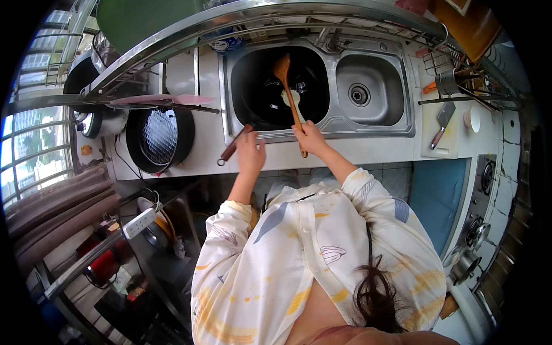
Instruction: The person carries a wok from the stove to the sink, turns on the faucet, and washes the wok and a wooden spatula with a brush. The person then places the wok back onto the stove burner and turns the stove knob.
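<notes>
My right hand (310, 137) grips the handle of a wooden spatula (282, 69), whose broad head points towards the far side of the sink. Beneath the spatula lies a pale, rounded utensil or scrubber (291, 98); its exact kind is unclear. Both are over a large black wok (254, 95) that fills the left basin of the steel sink (332, 125), with shiny reflections inside. The wok's brown handle (233, 146) sticks out over the counter's front edge. My left hand (251, 151) is at that handle, slightly blurred, its thumb apart; whether it grips is unclear.
A dark round pan with a shiny metal interior (159, 133) stands left on the counter. A steel rack rail (241, 17) crosses above the sink. To the right, a cleaver (443, 123) lies on a cutting board (446, 148) beside a white cup (472, 120).
</notes>
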`<state>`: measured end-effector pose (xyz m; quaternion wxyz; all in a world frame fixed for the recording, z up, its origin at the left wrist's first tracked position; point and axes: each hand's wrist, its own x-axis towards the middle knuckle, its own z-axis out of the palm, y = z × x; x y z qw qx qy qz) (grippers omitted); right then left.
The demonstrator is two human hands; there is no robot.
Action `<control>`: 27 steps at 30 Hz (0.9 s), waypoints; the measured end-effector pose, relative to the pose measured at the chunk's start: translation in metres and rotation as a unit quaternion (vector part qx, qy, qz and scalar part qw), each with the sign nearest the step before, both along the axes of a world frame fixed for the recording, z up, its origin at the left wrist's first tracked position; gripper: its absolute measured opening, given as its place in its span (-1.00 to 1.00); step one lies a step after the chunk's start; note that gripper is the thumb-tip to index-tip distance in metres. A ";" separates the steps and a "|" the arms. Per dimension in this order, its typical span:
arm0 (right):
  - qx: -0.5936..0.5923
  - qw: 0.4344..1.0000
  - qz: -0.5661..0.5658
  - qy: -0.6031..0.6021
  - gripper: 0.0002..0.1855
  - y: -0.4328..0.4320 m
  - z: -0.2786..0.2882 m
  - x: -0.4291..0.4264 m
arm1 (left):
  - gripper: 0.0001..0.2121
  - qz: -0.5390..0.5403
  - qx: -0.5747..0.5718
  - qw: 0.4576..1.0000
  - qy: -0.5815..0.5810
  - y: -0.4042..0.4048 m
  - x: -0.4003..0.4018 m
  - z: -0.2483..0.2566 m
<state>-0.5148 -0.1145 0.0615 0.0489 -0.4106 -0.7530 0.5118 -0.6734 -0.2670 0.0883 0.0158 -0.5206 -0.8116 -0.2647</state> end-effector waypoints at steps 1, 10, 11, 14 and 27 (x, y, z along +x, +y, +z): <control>-0.001 1.000 -0.002 0.025 -0.64 -0.003 0.003 -0.006 | -0.72 0.031 -0.029 0.971 -0.234 0.002 0.014 -0.014; -0.034 0.990 0.136 -0.020 -0.60 0.003 0.032 -0.002 | -0.55 0.280 -0.029 0.648 -0.708 0.080 0.093 0.032; -0.034 0.989 0.141 -0.019 -0.60 0.009 0.029 0.001 | -0.55 0.284 -0.025 0.647 -0.707 0.082 0.094 0.032; 0.078 0.991 0.102 -0.023 -0.65 0.040 0.017 0.016 | -0.66 0.285 0.034 0.598 -0.748 0.079 0.093 0.035; 0.514 0.854 0.079 -0.017 -0.69 0.235 0.012 0.019 | -0.58 0.210 0.098 0.374 -0.898 0.066 0.111 0.044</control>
